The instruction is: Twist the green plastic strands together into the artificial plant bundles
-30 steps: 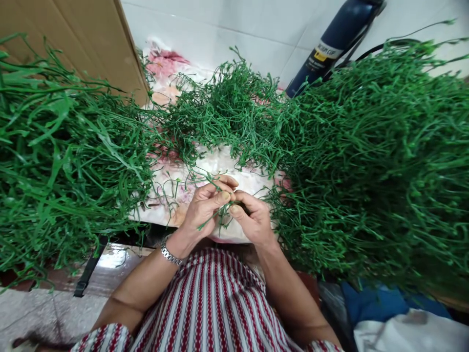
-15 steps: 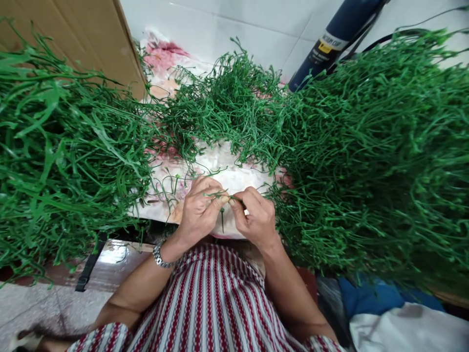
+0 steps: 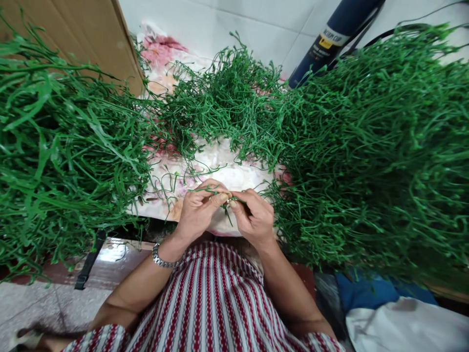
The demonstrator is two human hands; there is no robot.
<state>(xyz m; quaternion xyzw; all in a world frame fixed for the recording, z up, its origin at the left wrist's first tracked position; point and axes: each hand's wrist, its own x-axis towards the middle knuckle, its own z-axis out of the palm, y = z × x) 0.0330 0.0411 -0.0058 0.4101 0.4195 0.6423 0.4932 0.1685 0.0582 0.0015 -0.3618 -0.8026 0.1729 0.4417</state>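
Observation:
At the front of the cloth, my left hand (image 3: 203, 209) and my right hand (image 3: 254, 215) meet fingertip to fingertip. Both are closed on a thin green plastic stem (image 3: 227, 215) that looks like part of an artificial plant. Its lower end sticks down between the hands, and a leafy piece lies over my left fingers. The exact joint is hidden by the thumbs. Left of my hands lies a heap of broad-leaved green plastic stems (image 3: 73, 142). To the right rises a larger heap of thin green stems (image 3: 366, 161), and behind my hands a smaller pile (image 3: 234, 98).
A stained white cloth (image 3: 220, 156) with a few loose stems covers the work surface. A cardboard box (image 3: 80, 34) stands at the back left. A dark blue vacuum cup (image 3: 330, 39) leans by the tiled wall (image 3: 242, 24). Blue and white fabric (image 3: 403, 322) lies at the lower right.
The fingertips have shifted closer together around the stem. Its hanging end now tilts to the right instead of pointing straight down, and the piece across my left fingers has moved left.

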